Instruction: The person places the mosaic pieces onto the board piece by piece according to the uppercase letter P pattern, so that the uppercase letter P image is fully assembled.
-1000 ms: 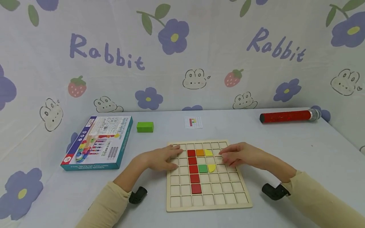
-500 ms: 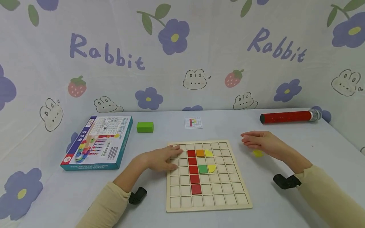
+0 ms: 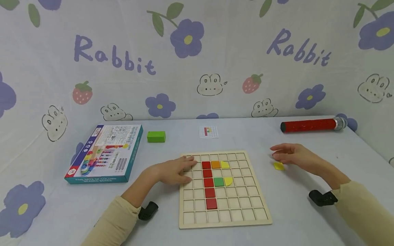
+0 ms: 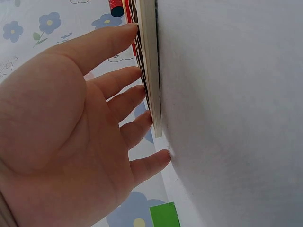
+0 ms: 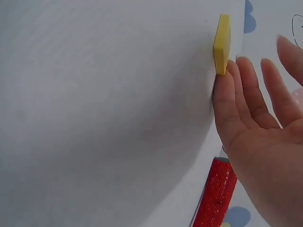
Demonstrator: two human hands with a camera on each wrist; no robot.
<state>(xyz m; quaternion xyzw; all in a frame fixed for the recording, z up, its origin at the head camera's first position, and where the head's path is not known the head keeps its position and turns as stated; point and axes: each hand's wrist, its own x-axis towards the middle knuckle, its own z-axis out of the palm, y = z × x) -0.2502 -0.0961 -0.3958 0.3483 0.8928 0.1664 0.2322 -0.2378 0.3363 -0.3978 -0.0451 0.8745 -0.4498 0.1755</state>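
Note:
A square wooden grid board (image 3: 226,225) lies on the table. Set in its cells are a column of red tiles (image 3: 210,193), an orange tile (image 3: 216,164), a green tile (image 3: 219,181) and two yellow pieces (image 3: 228,181) with curved edges. My left hand (image 3: 173,170) rests on the board's left edge, fingers spread; the left wrist view shows its fingertips (image 4: 135,71) along that edge. To the right of the board, my right hand (image 3: 290,154) hovers with loosely extended fingers beside a loose yellow piece (image 3: 278,166). In the right wrist view, fingertips come right up to this yellow piece (image 5: 222,47).
At the back left lies a flat toy box (image 3: 104,152), with a green block (image 3: 156,137) beside it. A small pattern card (image 3: 208,132) is behind the board. Back right, a red tube (image 3: 307,125) with a silver end lies on its side.
My right hand has moved off the board's upper right edge, out to the right beside the loose yellow piece, which now shows fully. My left hand stays where it was.

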